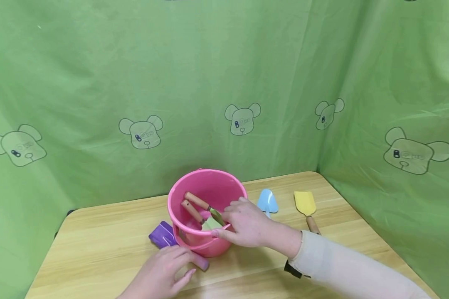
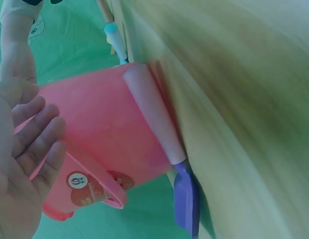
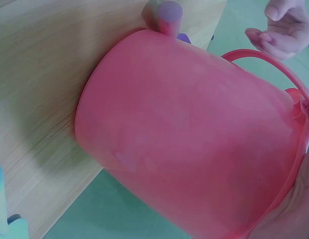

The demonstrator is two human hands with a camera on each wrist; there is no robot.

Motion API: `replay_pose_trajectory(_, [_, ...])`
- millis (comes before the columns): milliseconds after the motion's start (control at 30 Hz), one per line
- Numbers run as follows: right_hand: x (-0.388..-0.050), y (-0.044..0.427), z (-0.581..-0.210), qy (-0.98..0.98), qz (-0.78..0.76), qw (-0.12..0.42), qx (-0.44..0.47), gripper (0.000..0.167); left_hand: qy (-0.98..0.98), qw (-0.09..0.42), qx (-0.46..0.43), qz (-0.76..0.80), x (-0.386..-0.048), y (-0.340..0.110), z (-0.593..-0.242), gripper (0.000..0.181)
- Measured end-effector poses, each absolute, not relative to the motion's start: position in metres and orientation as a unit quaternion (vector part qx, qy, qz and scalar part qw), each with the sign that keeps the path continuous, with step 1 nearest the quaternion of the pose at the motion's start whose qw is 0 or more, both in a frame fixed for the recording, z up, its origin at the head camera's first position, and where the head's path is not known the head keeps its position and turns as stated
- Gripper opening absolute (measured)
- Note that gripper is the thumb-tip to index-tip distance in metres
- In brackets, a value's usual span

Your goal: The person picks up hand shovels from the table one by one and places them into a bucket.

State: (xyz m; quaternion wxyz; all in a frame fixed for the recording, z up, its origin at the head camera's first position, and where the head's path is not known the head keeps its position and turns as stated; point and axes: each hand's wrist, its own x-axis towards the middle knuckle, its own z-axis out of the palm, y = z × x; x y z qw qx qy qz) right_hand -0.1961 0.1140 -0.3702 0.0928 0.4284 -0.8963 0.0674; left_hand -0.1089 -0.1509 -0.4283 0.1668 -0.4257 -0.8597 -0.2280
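Note:
A pink bucket point(image 1: 209, 245) stands upright on the table. My right hand point(image 1: 247, 222) grips its near right rim, the thumb lying along the rim. Inside lean two garden tools with wooden handles, a green trowel point(image 1: 216, 216) and a pale green one point(image 1: 211, 224), their heads partly hidden. My left hand point(image 1: 164, 270) hovers by the near left side of the bucket, holding nothing. In the left wrist view its fingers point(image 2: 40, 134) are loosely bent. Below it a purple shovel point(image 2: 184, 199) with a pinkish handle lies on the table beside the bucket.
Right of the bucket lie a light blue shovel point(image 1: 267, 202) and a yellow shovel point(image 1: 304, 203) with a wooden handle. The bucket's pink carrying handle point(image 3: 264, 55) hangs down toward the left hand. Green cloth point(image 1: 194, 83) encloses the wooden table point(image 1: 97, 236) at the back and sides.

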Motion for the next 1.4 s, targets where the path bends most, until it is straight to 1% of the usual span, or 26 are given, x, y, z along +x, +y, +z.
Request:
replay_pose_trajectory(167, [-0.196,0.114,-0.370,-0.896,0.068,0.093,0.428,0.053,-0.856,0.177,-0.440,-0.204,-0.110,-0.149,-0.438,0.023])
replay_pose_trajectory(233, [-0.196,0.114,-0.370,-0.897,0.068,0.093,0.427,0.053,-0.853,0.189,-0.447,-0.195,-0.111,-0.148,-0.442,0.024])
replay_pose_trajectory(367, [-0.195,0.114,-0.370,-0.898,0.068,0.091,0.426,0.053,-0.856,0.193,-0.443,-0.185,-0.112,-0.145,-0.451,0.028])
replay_pose_trajectory(567, [-0.195,0.114,-0.369,-0.900,0.065,0.086,0.423,0.053,-0.879,0.171,-0.416,-0.160,-0.114,-0.141,-0.464,0.027])
replay_pose_trajectory(833, [-0.195,0.113,-0.370,-0.901,0.066,0.085,0.421,0.054,-0.896,0.144,-0.386,-0.168,-0.116,-0.139,-0.472,0.022])
replay_pose_trajectory(900, [-0.195,0.114,-0.371,-0.901,0.066,0.084,0.420,0.053,-0.899,0.137,-0.383,-0.161,-0.116,-0.138,-0.474,0.024])
replay_pose_trajectory(1133, [-0.196,0.114,-0.371,-0.901,0.065,0.086,0.420,0.053,-0.911,0.121,-0.377,-0.118,-0.116,-0.136,-0.478,0.040])
replay_pose_trajectory(1267, [-0.196,0.114,-0.370,-0.900,0.064,0.088,0.422,0.053,-0.911,0.121,-0.379,-0.106,-0.117,-0.134,-0.482,0.044])
replay_pose_trajectory(1400, [-0.196,0.114,-0.370,-0.900,0.064,0.088,0.422,0.053,-0.911,0.122,-0.381,-0.106,-0.117,-0.133,-0.484,0.043])
